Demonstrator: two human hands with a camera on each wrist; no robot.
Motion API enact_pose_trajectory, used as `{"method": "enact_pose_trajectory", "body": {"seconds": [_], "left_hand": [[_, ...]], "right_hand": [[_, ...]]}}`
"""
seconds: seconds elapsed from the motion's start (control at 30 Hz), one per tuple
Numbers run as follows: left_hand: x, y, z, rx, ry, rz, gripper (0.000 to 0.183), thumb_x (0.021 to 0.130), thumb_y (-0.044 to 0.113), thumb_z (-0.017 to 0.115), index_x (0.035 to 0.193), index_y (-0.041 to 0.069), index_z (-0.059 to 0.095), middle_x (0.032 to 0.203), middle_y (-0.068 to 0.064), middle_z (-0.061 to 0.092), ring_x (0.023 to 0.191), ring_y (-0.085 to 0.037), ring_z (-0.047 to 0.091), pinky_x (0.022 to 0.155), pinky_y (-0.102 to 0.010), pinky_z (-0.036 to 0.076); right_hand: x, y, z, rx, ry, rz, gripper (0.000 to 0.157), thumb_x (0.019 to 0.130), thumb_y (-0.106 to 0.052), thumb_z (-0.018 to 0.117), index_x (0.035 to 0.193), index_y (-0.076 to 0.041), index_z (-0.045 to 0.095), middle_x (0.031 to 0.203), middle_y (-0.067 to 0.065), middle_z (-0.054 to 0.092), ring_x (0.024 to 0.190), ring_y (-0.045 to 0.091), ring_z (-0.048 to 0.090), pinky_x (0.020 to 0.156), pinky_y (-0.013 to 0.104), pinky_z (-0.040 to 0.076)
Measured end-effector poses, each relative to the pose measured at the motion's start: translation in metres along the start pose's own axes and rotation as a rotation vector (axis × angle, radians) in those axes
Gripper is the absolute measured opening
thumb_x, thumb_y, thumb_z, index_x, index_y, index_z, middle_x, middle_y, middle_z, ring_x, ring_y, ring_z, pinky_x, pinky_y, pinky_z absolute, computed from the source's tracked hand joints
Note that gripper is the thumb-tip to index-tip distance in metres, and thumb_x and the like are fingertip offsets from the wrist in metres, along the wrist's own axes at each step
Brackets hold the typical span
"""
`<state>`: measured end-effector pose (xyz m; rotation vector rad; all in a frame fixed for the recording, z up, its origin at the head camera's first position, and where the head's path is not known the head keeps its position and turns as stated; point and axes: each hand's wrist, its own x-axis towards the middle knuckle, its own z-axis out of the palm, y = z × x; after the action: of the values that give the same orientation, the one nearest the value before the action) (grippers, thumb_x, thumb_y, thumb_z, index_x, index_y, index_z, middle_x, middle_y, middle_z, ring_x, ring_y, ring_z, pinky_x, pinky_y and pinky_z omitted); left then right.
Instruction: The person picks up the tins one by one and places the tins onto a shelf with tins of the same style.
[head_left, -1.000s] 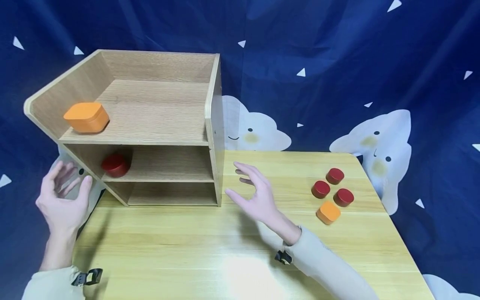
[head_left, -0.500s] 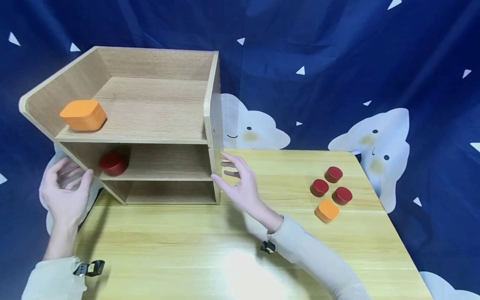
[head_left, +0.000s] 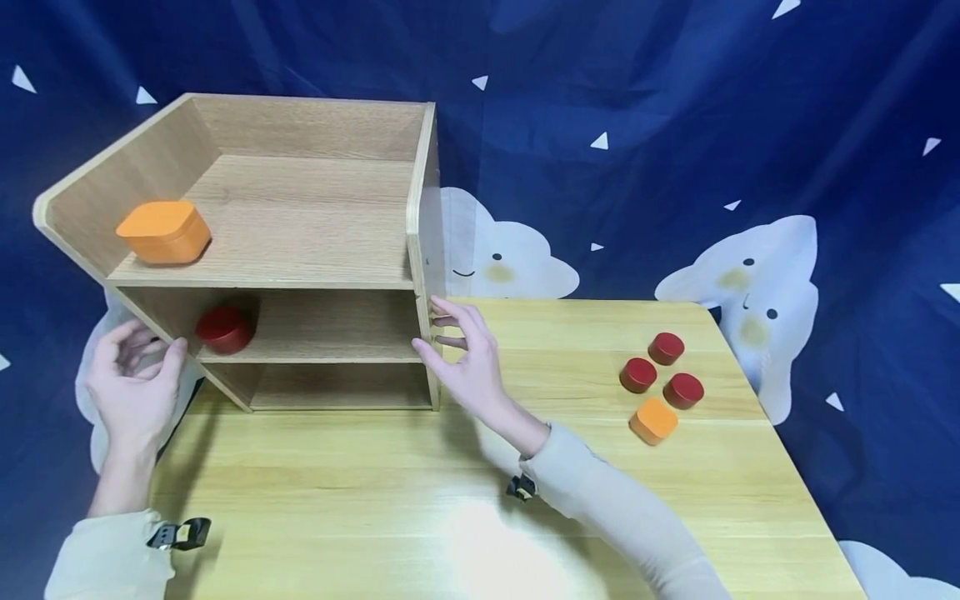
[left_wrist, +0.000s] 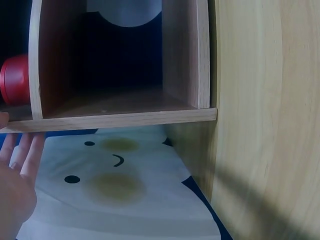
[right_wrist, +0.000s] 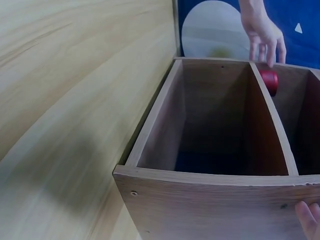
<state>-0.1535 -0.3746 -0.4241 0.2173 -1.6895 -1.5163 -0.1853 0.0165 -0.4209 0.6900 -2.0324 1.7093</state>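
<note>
A light wooden shelf unit (head_left: pixel 315 192) stands at the left of the table. My left hand (head_left: pixel 135 400) grips its left side panel, thumb over the front edge, fingers along the outer face in the left wrist view. At the right panel, my right hand (head_left: pixel 472 362) has its thumb at the front edge and fingers against the outside; the right wrist view shows only fingertips (right_wrist: pixel 305 215) there. An orange rounded box (head_left: pixel 163 233) sits on the top board near its left side. Inside the middle compartment, at the left, is a red round tin (head_left: pixel 223 330).
Several small pieces lie on the right of the wooden table (head_left: pixel 360 500): red round ones, such as the red disc (head_left: pixel 683 390), and an orange block (head_left: pixel 654 421). A blue curtain (head_left: pixel 540 50) with clouds and triangles hangs behind. The table's right edge slants toward the front.
My right hand has moved left from over the table to the shelf unit's right panel. My left hand has come in against the left panel. The shelf and small pieces keep their places.
</note>
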Motion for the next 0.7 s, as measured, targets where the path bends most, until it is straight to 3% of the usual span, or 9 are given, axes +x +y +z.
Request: {"method": "enact_pose_trajectory", "body": {"seconds": [0.13, 0.7], "left_hand": [[-0.0010, 0.0007, 0.0004, 0.078, 0.003, 0.023, 0.042, 0.084, -0.011, 0.071, 0.114, 0.018, 0.072, 0.096, 0.017, 0.073, 0.081, 0.004, 0.069, 0.068, -0.003, 0.059], [0.0024, -0.0011, -0.0019, 0.116, -0.025, 0.035, 0.042, 0.083, -0.010, 0.071, 0.115, 0.018, 0.073, 0.095, 0.020, 0.073, 0.081, 0.007, 0.069, 0.069, -0.003, 0.059]], "right_hand": [[0.0022, 0.0017, 0.0034, 0.002, 0.014, -0.005, 0.057, 0.089, -0.003, 0.080, 0.142, -0.006, 0.060, 0.128, 0.020, 0.064, 0.110, 0.038, 0.070, 0.088, 0.025, 0.068], [0.0034, 0.0058, 0.0075, -0.068, 0.024, -0.046, 0.064, 0.086, 0.001, 0.078, 0.145, -0.006, 0.056, 0.128, 0.020, 0.062, 0.107, 0.037, 0.070, 0.080, 0.031, 0.071]]}}
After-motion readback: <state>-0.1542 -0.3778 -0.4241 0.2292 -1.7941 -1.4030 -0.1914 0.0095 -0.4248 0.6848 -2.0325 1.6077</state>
